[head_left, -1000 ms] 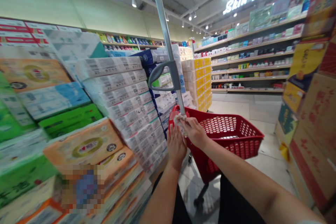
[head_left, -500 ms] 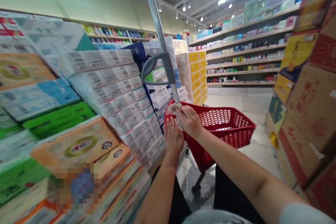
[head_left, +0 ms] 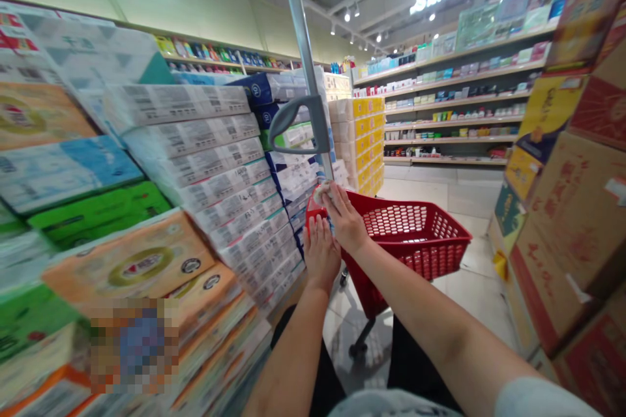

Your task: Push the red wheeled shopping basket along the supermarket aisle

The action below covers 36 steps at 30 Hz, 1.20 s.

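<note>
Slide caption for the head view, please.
Right hand on a pale cloth at the end of a red basket, left hand alongside, stacked packs to the left, cartons to the right.

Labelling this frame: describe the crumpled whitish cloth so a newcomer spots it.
Find the red perforated plastic basket, then its left end, by the silvery metal pole. There the right hand touches the crumpled whitish cloth: pale and bunched, unlike the smooth red plastic.

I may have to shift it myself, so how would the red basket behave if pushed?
The red basket would probably roll, given the wheels below. It seems light for its size, being full of holes. It looks like plastic, so it may flex slightly.
</note>
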Available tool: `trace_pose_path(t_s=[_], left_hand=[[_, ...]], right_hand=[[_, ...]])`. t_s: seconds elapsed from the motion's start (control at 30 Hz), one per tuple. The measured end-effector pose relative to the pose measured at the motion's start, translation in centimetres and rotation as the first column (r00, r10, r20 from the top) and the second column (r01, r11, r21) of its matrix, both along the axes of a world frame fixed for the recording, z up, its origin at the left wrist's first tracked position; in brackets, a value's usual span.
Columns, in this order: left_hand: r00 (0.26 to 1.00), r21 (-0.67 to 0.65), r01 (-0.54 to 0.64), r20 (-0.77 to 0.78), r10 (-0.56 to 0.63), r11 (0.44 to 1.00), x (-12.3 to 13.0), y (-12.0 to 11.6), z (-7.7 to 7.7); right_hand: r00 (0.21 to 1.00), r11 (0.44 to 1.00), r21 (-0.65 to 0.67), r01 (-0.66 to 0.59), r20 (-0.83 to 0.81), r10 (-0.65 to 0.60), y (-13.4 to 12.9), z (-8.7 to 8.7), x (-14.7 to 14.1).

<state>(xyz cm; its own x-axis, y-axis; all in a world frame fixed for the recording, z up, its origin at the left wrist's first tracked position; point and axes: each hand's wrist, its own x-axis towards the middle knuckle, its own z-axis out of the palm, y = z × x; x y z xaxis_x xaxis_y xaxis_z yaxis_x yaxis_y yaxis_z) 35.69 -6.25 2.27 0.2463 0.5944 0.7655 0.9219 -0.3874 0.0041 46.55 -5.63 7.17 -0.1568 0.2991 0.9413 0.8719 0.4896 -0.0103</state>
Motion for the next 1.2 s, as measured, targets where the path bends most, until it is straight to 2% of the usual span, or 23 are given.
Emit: trace_pose_path(t_s=[0.17,0.27,0.5,0.63,0.7,0.87,0.97,1.07,1.2], left_hand=[[0.999,-0.045,0.035,-0.016,-0.035,0.998,-0.1,0.6,-0.1],[0.998,-0.078,0.06,-0.026,-0.062,0.995,0.0,1.3,0.0],[0.994,-0.196,0.067,-0.068,-0.082,0.978,0.8,3.5,0.8],[0.991,-0.187,0.096,-0.074,-0.112,0.978,0.8,4.6,1.2],[0.99,-0.199,0.091,-0.089,-0.11,0.976,0.7,5.0,1.4],[0.986,-0.225,0.024,-0.158,-0.06,0.974,0.1,5.6,1.5],[0.983,-0.218,0.0,-0.18,-0.04,0.976,-0.3,5.7,1.4],[0.984,-0.25,-0.009,-0.174,-0.035,0.968,-0.6,5.8,1.5],[0.989,-0.233,0.005,-0.143,-0.039,0.972,-0.6,5.8,1.5]], right_hand=[[0.998,0.998,-0.02,0.068,0.001,-0.068,-0.2,-3.0,0.2],[0.996,0.995,-0.041,0.086,0.007,-0.086,-0.2,-4.1,1.0],[0.982,0.994,-0.032,0.107,0.162,-0.1,-0.1,-7.6,2.6],[0.978,0.988,-0.053,0.142,0.159,-0.132,1.0,-7.6,3.1],[0.977,0.99,-0.069,0.125,0.182,-0.111,1.6,-7.7,3.5],[0.968,0.993,-0.079,0.084,0.242,-0.063,2.2,-10.1,4.0],[0.971,0.989,-0.097,0.109,0.225,-0.085,2.6,-10.6,3.7],[0.964,0.985,-0.123,0.118,0.252,-0.084,2.7,-11.0,3.7],[0.952,0.982,-0.151,0.117,0.297,-0.067,1.9,-13.0,3.8]])
